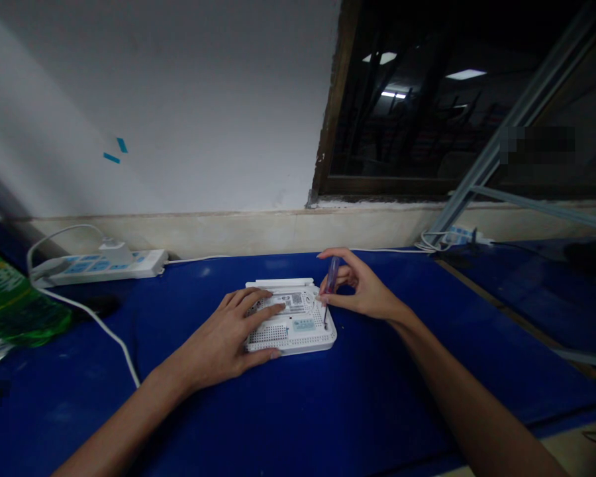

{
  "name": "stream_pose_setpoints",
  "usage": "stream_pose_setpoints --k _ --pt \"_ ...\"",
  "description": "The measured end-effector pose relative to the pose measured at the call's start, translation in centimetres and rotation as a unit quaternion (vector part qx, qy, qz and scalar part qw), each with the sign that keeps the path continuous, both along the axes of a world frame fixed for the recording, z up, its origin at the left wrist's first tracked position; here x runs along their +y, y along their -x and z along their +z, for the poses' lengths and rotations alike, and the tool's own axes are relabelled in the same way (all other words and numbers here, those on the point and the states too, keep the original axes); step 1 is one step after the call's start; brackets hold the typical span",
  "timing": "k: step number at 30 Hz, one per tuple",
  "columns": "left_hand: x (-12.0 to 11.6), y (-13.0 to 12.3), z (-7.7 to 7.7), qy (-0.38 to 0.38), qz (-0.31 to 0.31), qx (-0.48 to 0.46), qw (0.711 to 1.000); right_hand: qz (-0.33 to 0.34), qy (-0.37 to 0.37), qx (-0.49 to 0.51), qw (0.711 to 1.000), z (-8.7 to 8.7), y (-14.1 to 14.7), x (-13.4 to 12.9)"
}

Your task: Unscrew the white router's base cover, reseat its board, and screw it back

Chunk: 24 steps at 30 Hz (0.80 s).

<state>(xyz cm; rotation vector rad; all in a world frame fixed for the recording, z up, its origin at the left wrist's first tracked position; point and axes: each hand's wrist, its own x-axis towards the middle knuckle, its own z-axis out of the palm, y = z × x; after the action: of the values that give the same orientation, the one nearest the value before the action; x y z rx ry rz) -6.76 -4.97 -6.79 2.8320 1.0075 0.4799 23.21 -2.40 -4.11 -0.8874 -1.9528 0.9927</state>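
The left hand (pixel 228 331) lies spread over the left side of the white perforated device (pixel 308 338) on the blue desk (pixel 288 411), thumb along its near edge. The right hand (pixel 365 286), reaching from near right, pinches a nearly upright screwdriver (pixel 332 273), tip at the device's near right corner.

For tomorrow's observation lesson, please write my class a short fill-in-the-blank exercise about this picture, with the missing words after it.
1. The right hand holds a ____, its tip pointing down at the device.
2. The ____ hand lies spread on the device.
3. The device's casing is coloured ____.
4. The tabletop under it is coloured ____.

Missing words: screwdriver; left; white; blue.
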Motion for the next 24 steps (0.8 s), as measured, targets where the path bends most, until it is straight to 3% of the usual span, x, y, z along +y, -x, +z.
stream_pose_setpoints --k 10,18,24 --pt "-0.2 -0.1 0.0 -0.007 -0.007 -0.01 1.0 -0.003 0.011 0.001 1.0 0.2 0.2 0.0" --pt "-2.7 -3.2 0.9 -0.003 -0.068 -0.004 0.998 0.0 0.003 0.001 1.0 0.3 0.0 -0.1" --pt "-2.8 -4.7 0.4 -0.006 -0.051 0.001 0.999 0.007 0.004 0.004 1.0 0.2 0.1 0.0"
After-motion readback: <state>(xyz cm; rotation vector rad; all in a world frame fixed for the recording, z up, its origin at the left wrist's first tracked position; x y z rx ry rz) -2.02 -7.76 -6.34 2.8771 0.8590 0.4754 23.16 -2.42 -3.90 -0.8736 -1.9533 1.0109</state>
